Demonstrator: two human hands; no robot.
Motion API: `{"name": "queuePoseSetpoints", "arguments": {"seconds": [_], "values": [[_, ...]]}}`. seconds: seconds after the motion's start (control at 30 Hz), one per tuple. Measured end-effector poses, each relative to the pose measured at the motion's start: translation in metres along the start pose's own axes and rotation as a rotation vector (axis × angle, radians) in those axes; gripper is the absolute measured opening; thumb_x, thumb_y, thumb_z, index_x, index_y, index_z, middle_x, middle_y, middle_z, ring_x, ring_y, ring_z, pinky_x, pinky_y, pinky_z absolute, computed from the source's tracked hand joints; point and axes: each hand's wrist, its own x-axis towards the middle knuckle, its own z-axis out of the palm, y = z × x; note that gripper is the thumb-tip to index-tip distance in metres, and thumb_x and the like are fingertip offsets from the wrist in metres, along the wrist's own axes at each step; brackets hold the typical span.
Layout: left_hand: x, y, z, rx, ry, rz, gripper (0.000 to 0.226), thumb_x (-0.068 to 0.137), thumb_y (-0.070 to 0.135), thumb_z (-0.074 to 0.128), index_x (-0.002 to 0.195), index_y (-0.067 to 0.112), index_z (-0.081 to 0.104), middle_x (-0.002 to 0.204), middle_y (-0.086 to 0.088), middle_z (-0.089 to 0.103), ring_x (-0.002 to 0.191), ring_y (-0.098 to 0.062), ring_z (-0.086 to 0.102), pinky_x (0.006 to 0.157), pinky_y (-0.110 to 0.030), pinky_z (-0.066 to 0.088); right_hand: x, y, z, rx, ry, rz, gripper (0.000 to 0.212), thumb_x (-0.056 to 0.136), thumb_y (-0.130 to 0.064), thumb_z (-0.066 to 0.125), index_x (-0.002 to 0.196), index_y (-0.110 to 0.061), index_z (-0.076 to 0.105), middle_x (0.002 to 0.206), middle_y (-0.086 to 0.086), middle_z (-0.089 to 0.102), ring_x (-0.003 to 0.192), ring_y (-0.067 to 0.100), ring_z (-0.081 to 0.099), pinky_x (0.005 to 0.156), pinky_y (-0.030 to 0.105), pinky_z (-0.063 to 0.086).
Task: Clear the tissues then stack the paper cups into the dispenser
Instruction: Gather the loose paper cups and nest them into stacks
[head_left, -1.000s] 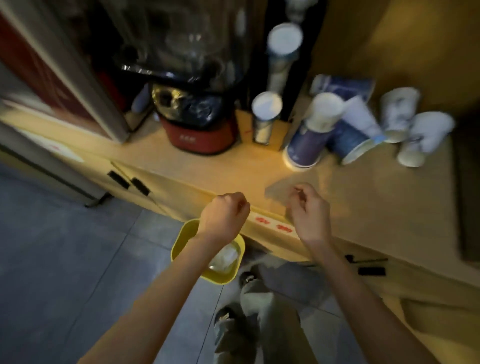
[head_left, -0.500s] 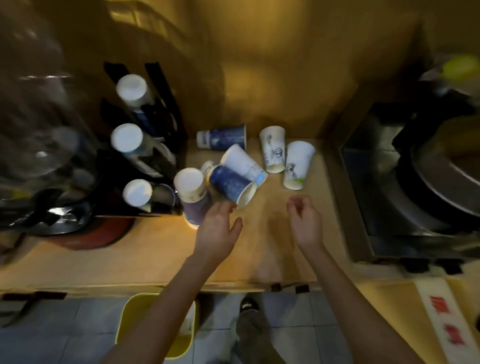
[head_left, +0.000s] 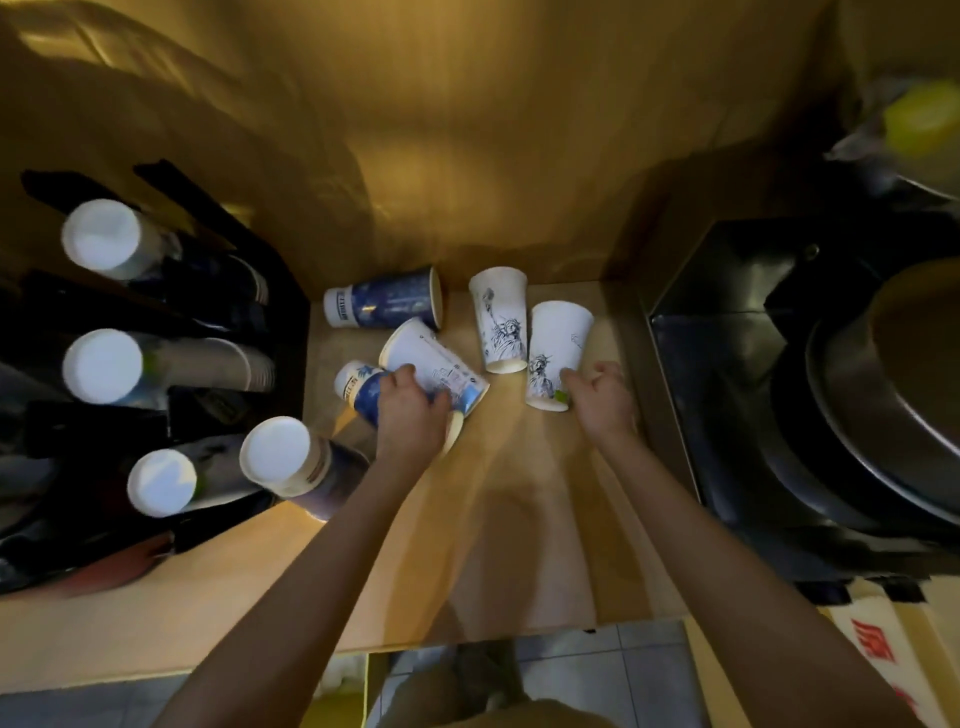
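Left hand (head_left: 413, 415) has its fingers wrapped over a fallen blue cup (head_left: 363, 389) on the worktop (head_left: 519, 545); right hand (head_left: 602, 397) has curled fingers touching a white cup (head_left: 556, 348), grip unconfirmed. Recommend gripping each mid-wall without crushing, then nesting rims aligned before loading the dispenser (head_left: 208, 322) at left.

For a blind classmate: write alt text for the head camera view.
Two bare hands reach among paper cups lying on a wooden counter: the left hand grips a blue cup, the right hand touches a white cup. A dispenser holds stacked cups at left.
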Motion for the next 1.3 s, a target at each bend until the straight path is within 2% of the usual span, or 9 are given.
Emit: {"name": "queuePoseSetpoints", "arguments": {"seconds": [0.1,0.3,0.57,0.73,0.87,1.03,1.17,1.23,1.3], "values": [[0.029,0.005,0.001,-0.097,0.057,-0.176,0.058,0.085,0.024,0.058,0.130,-0.003,0.033,0.137,-0.026,0.035,0.123,-0.039,0.039,0.101,-0.045,0.034,0.017,-0.005,0.006,0.051,0.008,0.109,0.058,0.083,-0.031,0.063,0.124,0.005,0.042,0.129,0.025,0.051,0.115,0.035,0.051,0.083,0.031,0.040],[0.073,0.002,0.007,0.065,0.108,-0.230,0.078,0.074,0.036,0.069,0.128,-0.005,0.030,0.136,-0.026,0.035,0.127,-0.039,0.030,0.106,-0.043,0.025,0.036,-0.005,0.023,0.131,-0.085,0.315,0.072,0.077,-0.042,0.067,0.124,0.003,0.036,0.129,0.022,0.051,0.114,0.035,0.053,0.085,0.036,0.043],[0.089,-0.008,0.020,0.213,0.045,-0.266,0.091,0.069,0.056,0.067,0.131,0.000,0.030,0.141,-0.025,0.032,0.132,-0.041,0.025,0.111,-0.046,0.020,0.028,0.010,0.037,0.061,-0.064,0.276,0.063,0.077,-0.037,0.070,0.117,0.003,0.043,0.123,0.022,0.059,0.110,0.034,0.058,0.082,0.031,0.044],[0.084,-0.006,0.022,0.133,0.024,-0.120,0.075,0.071,0.043,0.071,0.122,0.004,0.034,0.137,-0.025,0.034,0.128,-0.041,0.029,0.109,-0.048,0.024,0.020,0.015,0.033,0.108,-0.047,0.286,0.060,0.075,-0.035,0.072,0.116,0.002,0.047,0.119,0.021,0.062,0.103,0.032,0.061,0.076,0.029,0.043],[0.069,-0.001,0.026,-0.009,-0.013,0.029,0.062,0.073,0.027,0.073,0.118,0.010,0.036,0.148,-0.023,0.017,0.134,-0.043,0.022,0.107,-0.052,0.029,0.012,0.020,0.025,0.150,-0.030,0.308,0.061,0.073,-0.035,0.074,0.117,0.000,0.049,0.116,0.019,0.064,0.102,0.031,0.062,0.083,0.033,0.048],[0.045,0.000,0.026,-0.072,-0.037,0.294,0.054,0.072,0.012,0.074,0.115,0.014,0.041,0.154,-0.019,0.002,0.137,-0.038,0.024,0.103,-0.047,0.040,-0.006,0.011,0.016,0.254,0.010,0.249,0.061,0.071,-0.035,0.076,0.118,-0.004,0.051,0.112,0.014,0.066,0.099,0.026,0.064,0.088,0.037,0.051],[0.026,-0.008,0.029,-0.113,-0.062,0.463,0.047,0.071,0.009,0.074,0.106,0.010,0.045,0.152,-0.020,0.009,0.138,-0.035,0.021,0.108,-0.039,0.033,-0.028,-0.001,0.006,0.341,0.012,0.158,0.061,0.070,-0.033,0.077,0.119,-0.008,0.050,0.107,0.013,0.067,0.092,0.024,0.066,0.086,0.043,0.054],[0.020,-0.011,0.029,-0.144,-0.079,0.467,0.048,0.068,0.008,0.075,0.105,0.007,0.045,0.147,-0.021,0.022,0.133,-0.035,0.029,0.104,-0.033,0.032,-0.040,-0.008,-0.002,0.374,0.054,0.112,0.064,0.070,-0.031,0.077,0.121,-0.013,0.045,0.105,0.010,0.063,0.086,0.016,0.064,0.078,0.036,0.055],[0.015,-0.014,0.029,-0.176,-0.082,0.454,0.056,0.063,0.009,0.077,0.109,0.007,0.044,0.136,-0.018,0.035,0.123,-0.034,0.040,0.095,-0.030,0.036,-0.052,-0.014,-0.009,0.393,0.086,0.054,0.070,0.069,-0.026,0.078,0.127,-0.017,0.040,0.102,0.003,0.060,0.083,0.005,0.060,0.067,0.021,0.052]]}}
